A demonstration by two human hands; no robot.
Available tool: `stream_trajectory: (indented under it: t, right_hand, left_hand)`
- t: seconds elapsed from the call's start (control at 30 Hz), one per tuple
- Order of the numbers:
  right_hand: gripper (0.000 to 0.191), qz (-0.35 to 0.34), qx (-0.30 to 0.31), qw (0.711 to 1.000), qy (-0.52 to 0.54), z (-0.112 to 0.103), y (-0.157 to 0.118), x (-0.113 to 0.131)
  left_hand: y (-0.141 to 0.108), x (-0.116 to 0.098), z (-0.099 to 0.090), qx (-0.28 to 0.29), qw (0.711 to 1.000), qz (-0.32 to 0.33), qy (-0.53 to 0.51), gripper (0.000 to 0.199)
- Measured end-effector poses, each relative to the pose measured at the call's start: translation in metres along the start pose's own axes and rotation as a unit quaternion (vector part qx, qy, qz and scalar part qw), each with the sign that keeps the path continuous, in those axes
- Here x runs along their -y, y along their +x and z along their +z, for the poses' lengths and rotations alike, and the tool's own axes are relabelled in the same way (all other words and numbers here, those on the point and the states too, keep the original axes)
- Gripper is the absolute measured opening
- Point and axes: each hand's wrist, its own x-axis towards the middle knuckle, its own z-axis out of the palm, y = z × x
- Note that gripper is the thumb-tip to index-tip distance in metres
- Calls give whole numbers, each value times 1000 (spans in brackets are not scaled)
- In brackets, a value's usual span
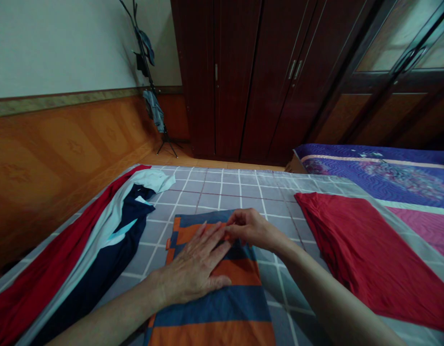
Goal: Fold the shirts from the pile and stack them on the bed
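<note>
Our open left hand [198, 269] lies across the orange-and-blue striped cloth [239, 295], best pressed evenly flat while our right hand's [250, 228] grip pinches its far end.

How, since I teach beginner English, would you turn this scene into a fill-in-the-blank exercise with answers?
Beside the right hand, whose fingers are curled, the left hand rests on a cloth striped in blue and ____.
The garment right of both hands is coloured ____.
The coat rack stands to the ____ of the wardrobe.
The grey sheet has broad ____ lines.

Missing words: orange; red; left; white.
</note>
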Motion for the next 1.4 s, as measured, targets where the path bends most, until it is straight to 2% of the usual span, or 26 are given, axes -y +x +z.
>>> stream_trajectory:
  t: [0.03,0.13,0.2,0.3,0.37,0.43,0.57,0.77,0.9,1.07,1.2,1.27,1.4]
  right_hand:
    - [9,6,20,999,32,2,2,-2]
    - [19,34,-7,997,66,5,12,-11]
    - [23,43,-4,994,100,4,14,-14]
    - [19,46,90,982,159,2,10,-12]
    - [14,55,147,971,180,3,7,-10]
    - [10,63,163,967,184,6,6,-9]
    - [11,56,153,971,177,9,10,-13]
    - [18,55,134,974,174,9,11,-16]
    - [22,47,127,979,153,11,10,-16]
    - [17,46,95,990,95,17,11,-12]
    - [9,22,61,996,57,23,-1,1]
    - [10,5,78,996,53,27,-8,8]
    - [11,4,159,986,49,31,-14,14]
  left_hand:
    - [-1,-3,2,18,1000,2,-11,76]
    - [-3,-10,4,47,998,-16,-31,78]
    - [-3,-15,1,62,997,3,-42,77]
    - [-4,-24,-7,97,989,83,-71,67]
    - [-6,-28,-12,107,983,114,-92,63]
    - [-7,-29,-12,108,980,122,-110,62]
    - [-6,-26,-8,111,977,136,-121,67]
    - [-8,-10,-4,71,990,90,-81,78]
    - [-29,11,3,34,999,-9,-22,78]
    - [-54,28,17,-34,993,-112,12,68]
    - [-56,30,22,-49,991,-126,3,69]
    - [-55,30,22,-50,992,-118,-1,71]
    - [-55,30,20,-45,992,-118,-6,72]
